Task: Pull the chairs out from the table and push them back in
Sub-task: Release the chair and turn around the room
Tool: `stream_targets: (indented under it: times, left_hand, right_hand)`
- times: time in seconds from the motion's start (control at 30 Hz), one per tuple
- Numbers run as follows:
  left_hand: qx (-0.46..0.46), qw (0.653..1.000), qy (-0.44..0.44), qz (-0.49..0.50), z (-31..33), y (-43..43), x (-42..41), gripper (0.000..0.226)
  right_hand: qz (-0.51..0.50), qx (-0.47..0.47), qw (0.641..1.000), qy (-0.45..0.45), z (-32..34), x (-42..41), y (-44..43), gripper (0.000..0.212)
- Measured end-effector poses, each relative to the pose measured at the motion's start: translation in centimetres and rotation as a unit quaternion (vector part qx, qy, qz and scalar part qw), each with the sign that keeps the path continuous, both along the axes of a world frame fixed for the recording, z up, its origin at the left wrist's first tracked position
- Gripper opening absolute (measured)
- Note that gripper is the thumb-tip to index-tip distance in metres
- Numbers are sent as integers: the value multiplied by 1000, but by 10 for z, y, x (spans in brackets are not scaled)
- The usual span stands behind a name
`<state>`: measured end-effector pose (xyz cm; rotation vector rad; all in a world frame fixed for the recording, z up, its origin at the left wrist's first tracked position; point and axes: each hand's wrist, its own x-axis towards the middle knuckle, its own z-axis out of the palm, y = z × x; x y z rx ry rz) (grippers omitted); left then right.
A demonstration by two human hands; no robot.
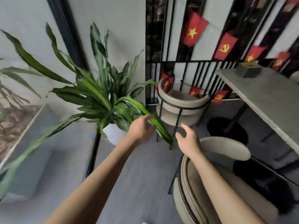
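Two beige tub chairs with black metal frames stand beside a grey table [258,97] on the right. The far chair [181,102] is by the black railing, its back toward me. The near chair [210,172] is at the lower right, under my right forearm. My left hand [140,128] reaches forward with its fingers apart, touching a long green leaf. My right hand [187,139] is stretched out above the near chair's backrest, fingers spread, holding nothing. Both hands are short of the far chair.
A large leafy plant [100,94] in a white pot [113,133] stands left of the far chair, its leaves crossing my reach. Red paper flags [192,33] hang on the black railing. A dark box [249,70] sits on the table. Grey floor lies below.
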<state>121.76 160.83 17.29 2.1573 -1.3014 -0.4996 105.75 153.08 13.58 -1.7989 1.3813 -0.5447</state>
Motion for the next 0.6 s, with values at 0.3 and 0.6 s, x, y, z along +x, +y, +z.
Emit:
stream_targets:
  times: [0.3, 0.6]
  left_hand:
    - [17, 972, -25, -232, -13, -151, -36, 48]
    - [34, 887, -59, -456, -54, -261, -88, 49]
  right_hand:
    - [-182, 43, 982, -1, -16, -28, -72, 55]
    - [-352, 70, 933, 21, -58, -50, -105, 60]
